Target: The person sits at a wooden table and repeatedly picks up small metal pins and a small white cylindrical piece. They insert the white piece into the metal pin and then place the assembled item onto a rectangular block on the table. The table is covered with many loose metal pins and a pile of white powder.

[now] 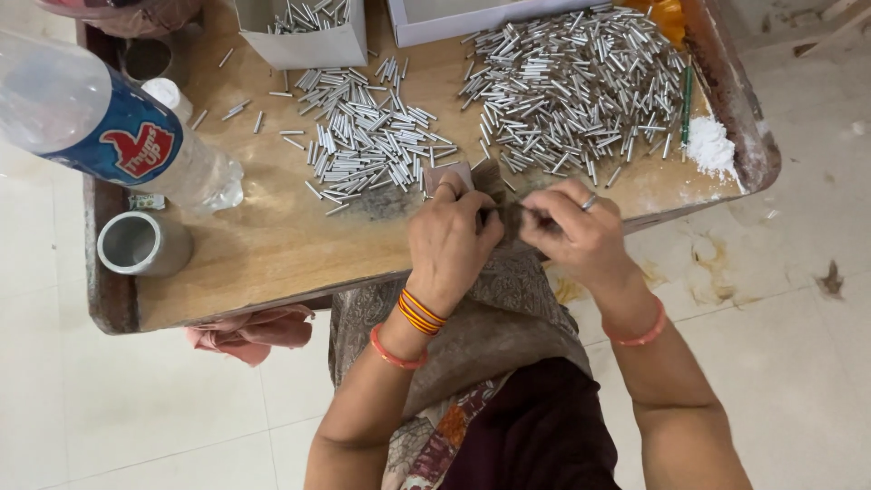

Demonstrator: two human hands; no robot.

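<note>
My left hand (449, 240) and my right hand (573, 231) meet at the near edge of a low wooden table (272, 245), fingertips together over a brown-grey cloth (508, 299) on my lap. Both seem pinched on a small dark thin piece between them; it is too small to make out. A small brown block (446, 172) stands just beyond my left fingers. Two heaps of short silver metal tubes lie on the table: a smaller heap (367, 136) ahead of my left hand and a larger heap (572, 86) ahead of my right hand.
A clear plastic bottle with a blue label (109, 136) lies at the left beside a metal cup (141, 243). Two white cardboard boxes (308, 41) (454, 18) stand at the far edge. White powder (709, 145) sits at the right corner. Pink cloth (254, 331) hangs below the table.
</note>
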